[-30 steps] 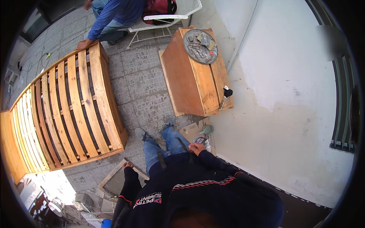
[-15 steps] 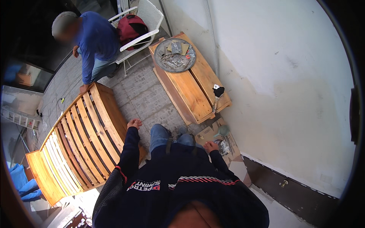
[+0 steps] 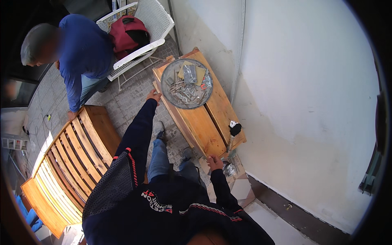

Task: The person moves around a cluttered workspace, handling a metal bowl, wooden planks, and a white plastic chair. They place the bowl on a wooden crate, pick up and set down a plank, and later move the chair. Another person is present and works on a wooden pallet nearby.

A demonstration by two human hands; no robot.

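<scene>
My left hand (image 3: 154, 96) reaches forward beside the left edge of a long wooden piece (image 3: 195, 123), its fingers apart and holding nothing. A round grey tray (image 3: 168, 98) lies on that wood, just right of this hand, with loose screws (image 3: 192, 96), small plastic packets and sandpaper-like sheets in it. Close to the near end of the wood is my right hand (image 3: 214, 162), fingers loosely bent and apart; whether it touches the wood I cannot tell. A paintbrush (image 3: 232, 141) with a black-and-white wrapped end lies at the wood's near right corner.
On the left stands a slatted wooden frame (image 3: 93, 136), a co-worker's hand (image 3: 72, 115) on its far end. Behind are a white metal chair (image 3: 157, 24) and a red backpack (image 3: 124, 34). A pale wall (image 3: 294, 102) runs along the right; cardboard (image 3: 241, 175) lies near my right arm.
I have stepped forward. My left hand has gone from beside the slatted frame to the wood by the tray, my right hand to its near end. The co-worker's head has turned.
</scene>
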